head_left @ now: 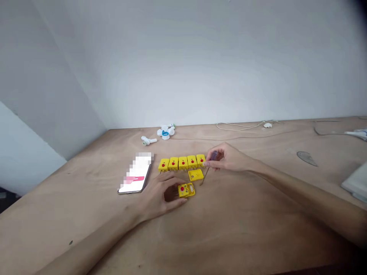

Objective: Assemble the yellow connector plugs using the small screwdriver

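My left hand (pixel 162 193) grips a yellow two-pin plug (pixel 186 190) with its cover off, lying on the table; a red dot and metal parts show in it. Thumb and fingers close on the plug's sides. A loose yellow cover (pixel 195 175) lies just beyond it. In my right hand (pixel 222 157) is a screwdriver (pixel 205 175), its handle partly hidden by the fingers and its thin shaft pointing down beside the cover, apart from the plug. Several closed yellow plugs (pixel 182 163) with red dots stand in a row behind, the rightmost close to my right fingertips.
A phone (pixel 137 173) with a lit screen lies left of the plugs. White plastic fittings (pixel 165 133) sit near the wall, with another white fitting (pixel 148 141) in front. A thin white cord (pixel 241 127) lies along the back. At the right edge is a pale object (pixel 355 181).
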A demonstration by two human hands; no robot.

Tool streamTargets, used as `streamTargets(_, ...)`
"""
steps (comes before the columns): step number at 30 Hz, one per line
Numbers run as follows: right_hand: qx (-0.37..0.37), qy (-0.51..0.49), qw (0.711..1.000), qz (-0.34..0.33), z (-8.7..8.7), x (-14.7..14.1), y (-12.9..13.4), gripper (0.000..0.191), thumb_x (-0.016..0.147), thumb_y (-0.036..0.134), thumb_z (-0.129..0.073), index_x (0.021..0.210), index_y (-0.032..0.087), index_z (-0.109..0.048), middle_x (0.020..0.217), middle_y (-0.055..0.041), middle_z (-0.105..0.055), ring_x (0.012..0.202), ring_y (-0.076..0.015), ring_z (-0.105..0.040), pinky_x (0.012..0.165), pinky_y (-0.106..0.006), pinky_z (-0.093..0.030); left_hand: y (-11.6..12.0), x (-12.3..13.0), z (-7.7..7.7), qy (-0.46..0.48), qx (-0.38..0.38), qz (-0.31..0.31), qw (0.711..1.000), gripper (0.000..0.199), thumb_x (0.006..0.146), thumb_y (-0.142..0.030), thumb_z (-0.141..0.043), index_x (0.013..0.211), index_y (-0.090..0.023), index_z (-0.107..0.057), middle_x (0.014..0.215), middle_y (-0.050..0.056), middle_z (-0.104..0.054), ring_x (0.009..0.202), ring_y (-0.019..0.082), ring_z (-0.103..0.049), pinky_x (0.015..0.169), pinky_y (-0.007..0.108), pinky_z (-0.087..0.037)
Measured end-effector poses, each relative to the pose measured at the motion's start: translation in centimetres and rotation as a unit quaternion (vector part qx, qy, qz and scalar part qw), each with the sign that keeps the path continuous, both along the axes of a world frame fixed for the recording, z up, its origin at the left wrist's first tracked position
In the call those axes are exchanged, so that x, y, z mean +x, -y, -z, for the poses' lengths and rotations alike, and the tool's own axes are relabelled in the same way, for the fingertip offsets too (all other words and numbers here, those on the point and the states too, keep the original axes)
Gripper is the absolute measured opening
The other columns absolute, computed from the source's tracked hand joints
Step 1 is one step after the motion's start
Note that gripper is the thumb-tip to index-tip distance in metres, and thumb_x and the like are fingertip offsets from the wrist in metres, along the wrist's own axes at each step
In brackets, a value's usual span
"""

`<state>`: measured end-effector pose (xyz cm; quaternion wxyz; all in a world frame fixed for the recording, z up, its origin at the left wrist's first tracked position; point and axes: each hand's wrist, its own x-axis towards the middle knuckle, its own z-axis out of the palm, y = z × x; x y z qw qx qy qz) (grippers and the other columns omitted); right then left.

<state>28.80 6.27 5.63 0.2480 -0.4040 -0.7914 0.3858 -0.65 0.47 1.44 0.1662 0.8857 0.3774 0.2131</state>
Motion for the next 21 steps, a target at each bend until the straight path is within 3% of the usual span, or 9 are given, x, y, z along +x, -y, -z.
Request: streamTargets(21,-0.007,-0.061,0.998,0.006,-1.0,-0.7,1.3,0.029,0.078,0.044,-0.080,0.084,0.016,-0.072,0.075,-0.0034,-0.072,0.062,-0.0157,-0.066,0.056,-0.025,-0.053,0.1,0.2,-0.4,0.000,0.026,-0.017,1.000,0.027,0.078,-0.037,-0.074,0.100,-0.023,-0.068,0.101,0.007,-0.069,0.095,0.027,-0.065,0.083,0.040,-0.053)
